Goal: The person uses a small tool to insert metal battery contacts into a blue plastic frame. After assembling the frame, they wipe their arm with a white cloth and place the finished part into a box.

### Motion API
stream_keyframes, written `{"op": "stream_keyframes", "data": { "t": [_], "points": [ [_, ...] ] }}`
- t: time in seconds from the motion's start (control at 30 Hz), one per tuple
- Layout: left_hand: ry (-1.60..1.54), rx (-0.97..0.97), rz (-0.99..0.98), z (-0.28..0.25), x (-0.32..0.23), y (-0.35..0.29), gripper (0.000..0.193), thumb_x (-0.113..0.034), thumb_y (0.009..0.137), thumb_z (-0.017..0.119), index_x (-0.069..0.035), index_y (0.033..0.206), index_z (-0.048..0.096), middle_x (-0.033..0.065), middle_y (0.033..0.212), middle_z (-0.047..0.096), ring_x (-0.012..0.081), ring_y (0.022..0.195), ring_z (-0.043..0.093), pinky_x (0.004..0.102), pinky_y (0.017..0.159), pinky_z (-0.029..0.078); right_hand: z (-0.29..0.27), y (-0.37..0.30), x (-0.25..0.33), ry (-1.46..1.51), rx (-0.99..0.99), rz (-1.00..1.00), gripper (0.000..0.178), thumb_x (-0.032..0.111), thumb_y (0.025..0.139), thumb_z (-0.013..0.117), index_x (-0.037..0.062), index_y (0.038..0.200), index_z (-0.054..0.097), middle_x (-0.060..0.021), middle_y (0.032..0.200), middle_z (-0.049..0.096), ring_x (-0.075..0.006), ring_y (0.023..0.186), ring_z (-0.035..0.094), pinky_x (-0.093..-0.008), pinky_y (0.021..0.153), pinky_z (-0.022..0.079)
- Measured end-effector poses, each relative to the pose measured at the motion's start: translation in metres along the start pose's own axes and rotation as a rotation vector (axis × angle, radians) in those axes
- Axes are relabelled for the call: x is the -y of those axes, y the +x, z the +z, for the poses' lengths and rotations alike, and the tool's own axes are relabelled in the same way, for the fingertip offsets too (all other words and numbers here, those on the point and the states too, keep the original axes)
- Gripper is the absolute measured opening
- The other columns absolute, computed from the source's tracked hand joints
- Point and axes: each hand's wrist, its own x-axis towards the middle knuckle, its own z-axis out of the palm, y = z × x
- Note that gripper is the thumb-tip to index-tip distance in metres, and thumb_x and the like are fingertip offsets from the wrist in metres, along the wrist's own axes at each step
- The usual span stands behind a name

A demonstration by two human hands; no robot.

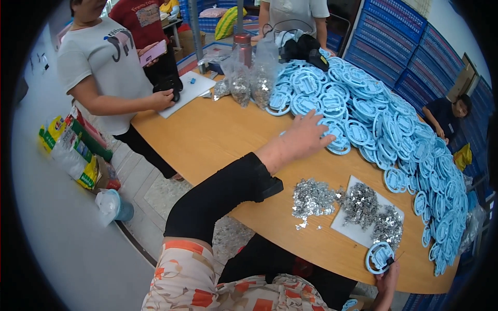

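Observation:
My left hand (pixel 300 141) stretches across the table with its fingers apart, at the near edge of a large heap of light blue round plastic parts (pixel 358 132). Its fingertips overlap the closest parts; whether they touch one is hard to tell. Down at the table's front edge, my right hand (pixel 386 282) grips a single light blue round plastic part (pixel 377 257), with a small dark piece at its side. Just beyond that hand lies a white board (pixel 346 223) bearing dark grey piles of small metal pieces (pixel 361 205). Beside the board is a shinier pile of small metal pieces (pixel 313 198).
Clear bags of metal pieces (pixel 240 85), a red bottle (pixel 242 46) and black items (pixel 303 52) stand at the back. A person (pixel 104 67) at the left holds a pink phone (pixel 153 53) and a black object over another white board (pixel 193 93). Blue crates (pixel 381 46) are stacked behind.

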Motion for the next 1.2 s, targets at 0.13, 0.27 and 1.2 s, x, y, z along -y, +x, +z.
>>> {"op": "stream_keyframes", "data": {
  "t": [0.13,0.27,1.2],
  "points": [
    [-0.033,-0.141,0.154,0.001,-0.027,-0.014,0.038,-0.041,0.092,0.055,-0.007,0.091,0.072,0.0183,0.109,0.063,0.0405,0.111,0.052,0.0522,0.091,0.042,-0.023,0.007,-0.015,-0.043,-0.002,-0.026,0.025,0.038,0.099,0.051,0.0132,0.103,0.053,0.0024,0.068,0.054,-0.0048,0.042,0.04,-0.0189,0.034,0.03],
    [-0.15,0.044,0.332,-0.024,-0.081,-0.021,0.028,-0.031,0.088,0.063,-0.004,0.081,0.069,0.0137,0.091,0.065,0.0336,0.098,0.057,0.0456,0.085,0.046,-0.02,0.005,-0.015,-0.016,0.01,-0.048,0.027,0.039,0.1,0.051,0.0128,0.106,0.053,0.0024,0.07,0.055,-0.0044,0.043,0.041,-0.0185,0.034,0.03],
    [-0.343,-0.335,-0.715,-0.038,0.036,-0.024,0.043,-0.041,0.083,0.072,-0.001,0.097,0.065,0.0166,0.089,0.068,0.0273,0.081,0.065,0.037,0.074,0.052,0.006,-0.007,0.001,0.099,0.025,-0.051,0.021,0.025,0.098,0.057,0.0053,0.105,0.056,-0.0014,0.064,0.058,-0.0046,0.038,0.042,-0.019,0.032,0.03]
  ]
}}
